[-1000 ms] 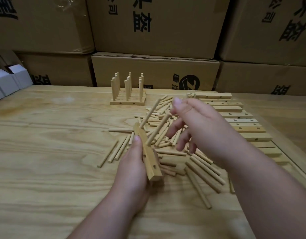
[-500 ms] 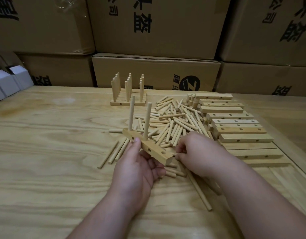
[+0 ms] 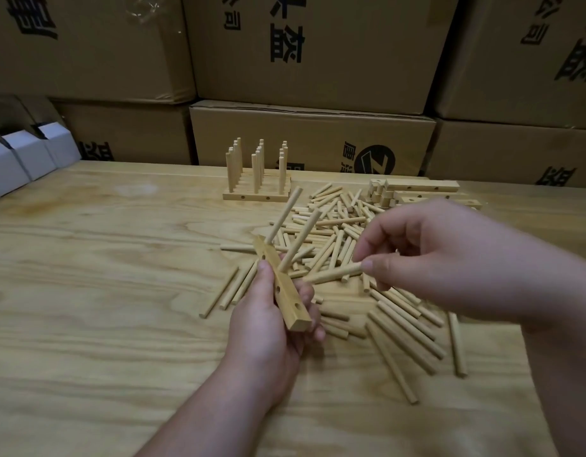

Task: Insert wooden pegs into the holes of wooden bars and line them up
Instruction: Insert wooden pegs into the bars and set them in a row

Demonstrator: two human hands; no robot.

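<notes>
My left hand (image 3: 272,321) grips a wooden bar (image 3: 283,288) tilted above the table, with two pegs (image 3: 285,216) standing in its far holes and two side holes showing near its lower end. My right hand (image 3: 443,255) pinches a single loose peg (image 3: 334,273) by one end, holding it nearly level just right of the bar, its free end close to the bar. A pile of loose pegs (image 3: 338,232) lies spread under and beyond both hands. A row of finished bars with upright pegs (image 3: 257,179) stands at the back.
Bare bars with holes (image 3: 423,188) are stacked at the back right, partly hidden by my right hand. Cardboard boxes (image 3: 311,136) wall off the table's far edge. Small white boxes (image 3: 27,156) sit at the far left. The wooden table (image 3: 103,275) stretches bare to the left.
My right hand has lifted from the pile with one peg and carried it toward the bar. The left hand has tilted the bar, so its two pegs now lean to the right.
</notes>
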